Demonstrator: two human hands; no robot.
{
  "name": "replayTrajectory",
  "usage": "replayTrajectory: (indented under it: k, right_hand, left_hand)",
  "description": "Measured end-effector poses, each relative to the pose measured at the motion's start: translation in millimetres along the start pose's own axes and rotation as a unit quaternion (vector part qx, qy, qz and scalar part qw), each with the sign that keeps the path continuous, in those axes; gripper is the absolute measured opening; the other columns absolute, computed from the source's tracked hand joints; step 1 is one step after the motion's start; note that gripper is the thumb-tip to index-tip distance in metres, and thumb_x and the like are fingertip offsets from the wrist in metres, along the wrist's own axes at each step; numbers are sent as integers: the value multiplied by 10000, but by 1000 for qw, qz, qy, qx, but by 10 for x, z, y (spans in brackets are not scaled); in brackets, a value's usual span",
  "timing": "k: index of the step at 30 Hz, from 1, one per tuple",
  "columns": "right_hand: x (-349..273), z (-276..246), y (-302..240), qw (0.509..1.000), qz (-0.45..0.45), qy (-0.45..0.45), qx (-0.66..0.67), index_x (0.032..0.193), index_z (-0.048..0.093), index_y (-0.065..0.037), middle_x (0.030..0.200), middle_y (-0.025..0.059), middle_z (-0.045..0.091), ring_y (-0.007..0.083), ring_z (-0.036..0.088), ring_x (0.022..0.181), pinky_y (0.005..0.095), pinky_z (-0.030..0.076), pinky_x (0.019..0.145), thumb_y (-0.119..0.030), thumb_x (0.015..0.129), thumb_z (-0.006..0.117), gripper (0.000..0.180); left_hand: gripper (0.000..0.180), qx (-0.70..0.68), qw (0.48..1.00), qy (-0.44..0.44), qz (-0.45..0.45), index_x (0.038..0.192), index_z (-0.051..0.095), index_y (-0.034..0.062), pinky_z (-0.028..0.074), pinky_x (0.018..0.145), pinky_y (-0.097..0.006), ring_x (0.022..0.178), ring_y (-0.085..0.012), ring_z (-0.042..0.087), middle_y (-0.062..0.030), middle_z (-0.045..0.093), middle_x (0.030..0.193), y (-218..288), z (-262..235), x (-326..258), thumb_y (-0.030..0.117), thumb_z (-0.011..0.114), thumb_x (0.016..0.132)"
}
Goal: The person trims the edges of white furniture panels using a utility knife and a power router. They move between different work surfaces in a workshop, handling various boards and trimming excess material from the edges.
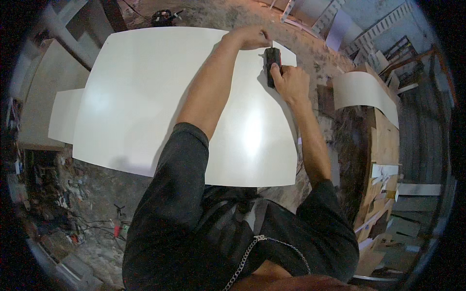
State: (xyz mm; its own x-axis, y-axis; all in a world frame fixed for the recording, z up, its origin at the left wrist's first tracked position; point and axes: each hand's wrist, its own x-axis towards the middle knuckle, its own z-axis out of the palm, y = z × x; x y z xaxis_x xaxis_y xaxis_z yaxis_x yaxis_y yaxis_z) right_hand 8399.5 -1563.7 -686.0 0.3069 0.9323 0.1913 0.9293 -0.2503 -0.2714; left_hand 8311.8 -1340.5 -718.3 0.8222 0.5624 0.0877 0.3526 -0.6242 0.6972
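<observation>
A large glossy white sheet [136, 87] lies flat in front of me, with both arms reaching across it. Near its far right corner, my right hand [292, 82] is closed around a black boxy hand tool [273, 72] with a red edge. The thumb lies along the tool's near part; its exact kind is unclear. My left hand [250, 37] is at the sheet's far edge, just beyond the tool's tip. Its fingers are curled and pinched together; whatever they hold, if anything, is too small to make out.
A smaller white panel [65, 115] juts out beneath the sheet's left side. At right, a curved white sheet [361, 89] rests on wooden boards [386, 138] among offcuts. Cables and a red-handled object [117, 228] lie on the floor at lower left. A dark tangled item [165, 18] sits beyond the sheet.
</observation>
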Motion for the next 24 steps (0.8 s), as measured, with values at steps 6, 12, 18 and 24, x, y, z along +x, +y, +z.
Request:
replayTrajectory:
  k: [6,12,18,24]
  right_hand:
    - [-433,13,-26,1000,-5,-4,22,767,763,-38,635,237,652,423,680,634,507,545,644,-504,937,493,564]
    - [-554,5,-49,997,-18,36,65,644,692,-16,522,207,559,406,605,514,488,479,554,-468,944,520,569]
    - [-1052,3,-58,994,3,57,98,635,677,-15,484,183,529,362,565,442,448,431,483,-428,941,553,528]
    - [-1042,-19,-229,989,-18,63,134,609,652,-12,469,173,523,349,566,432,445,431,482,-419,945,556,537]
  left_hand:
    - [400,49,998,-21,28,1028,776,78,527,814,-378,882,-214,681,-115,755,966,-68,15,-29,408,776,802]
    - [525,95,995,-9,9,1016,768,59,526,750,-397,788,-227,659,-122,743,905,-44,19,36,516,772,757]
    - [548,139,989,-37,16,946,755,43,520,727,-437,771,-261,655,-178,722,887,95,0,129,565,737,780]
    - [569,137,987,54,67,1101,743,98,527,867,-466,1012,-304,675,-191,715,1081,-183,-20,131,587,736,810]
